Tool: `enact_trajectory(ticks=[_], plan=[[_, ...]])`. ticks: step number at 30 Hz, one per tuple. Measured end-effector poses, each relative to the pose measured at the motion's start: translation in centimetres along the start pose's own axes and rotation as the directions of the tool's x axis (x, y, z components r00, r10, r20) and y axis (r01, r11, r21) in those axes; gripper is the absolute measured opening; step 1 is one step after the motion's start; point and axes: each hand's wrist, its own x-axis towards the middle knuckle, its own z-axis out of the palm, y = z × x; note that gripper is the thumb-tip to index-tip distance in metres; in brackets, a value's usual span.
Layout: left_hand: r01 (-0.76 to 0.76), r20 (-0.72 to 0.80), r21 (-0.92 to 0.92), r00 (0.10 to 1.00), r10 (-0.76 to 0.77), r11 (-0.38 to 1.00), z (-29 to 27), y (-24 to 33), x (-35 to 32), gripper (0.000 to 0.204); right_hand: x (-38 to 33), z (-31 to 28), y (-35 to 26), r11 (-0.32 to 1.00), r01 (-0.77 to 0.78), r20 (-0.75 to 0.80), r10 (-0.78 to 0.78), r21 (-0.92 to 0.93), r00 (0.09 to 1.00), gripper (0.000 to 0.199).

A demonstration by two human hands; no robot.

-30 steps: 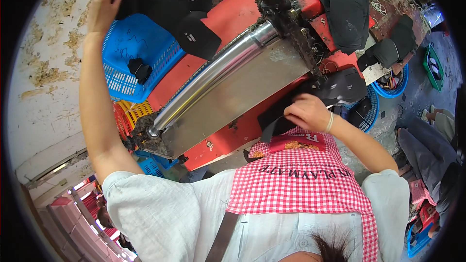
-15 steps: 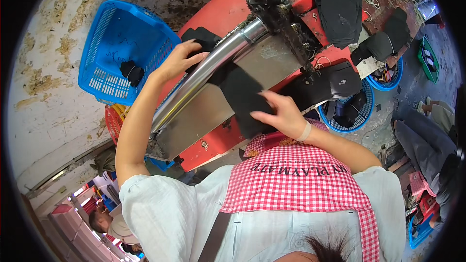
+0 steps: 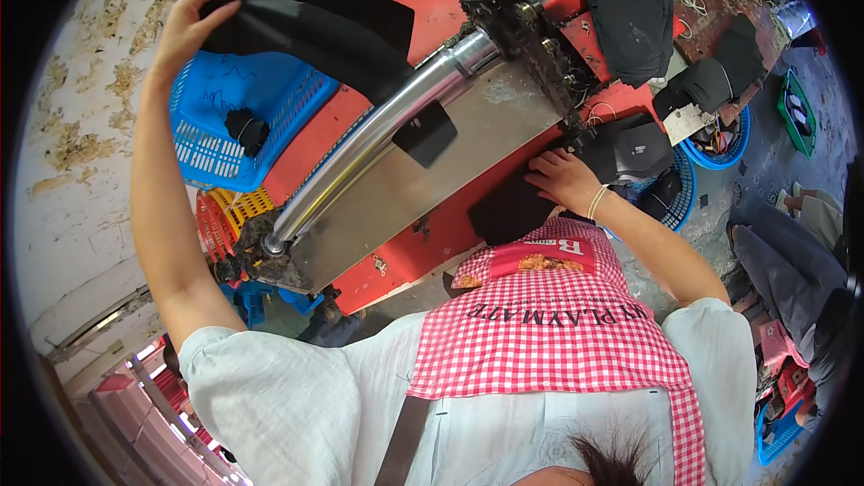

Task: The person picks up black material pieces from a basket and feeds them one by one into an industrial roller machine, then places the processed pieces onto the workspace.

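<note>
Overhead, two bare hands work two black pieces. Left hand [image 3: 184, 31], arm stretched far up, pinches one large black sheet [image 3: 315, 22] that trails rightward from its fingers, above one blue basket [image 3: 238, 117]. Right hand [image 3: 565, 178], fingers spread flat, presses another black piece [image 3: 508, 211] just below its fingertips.
</note>
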Motion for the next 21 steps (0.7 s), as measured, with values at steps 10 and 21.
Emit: enact_trajectory(ticks=[10, 21], plan=[[-0.056, -0.404, 0.292, 0.897, 0.177, 0.955, -0.6, 0.1, -0.2, 0.027, 1.7, -2.3, -1.1, 0.997, 0.005, 0.205, -0.022, 0.081, 0.979, 0.022], [-0.231, 0.290, -0.240, 0.910, 0.297, 0.943, 16.9, 7.9, -8.3, 0.017, 8.5, -7.4, -8.9, 0.512, -0.265, -0.017, 0.480, 0.817, 0.877, 0.027]])
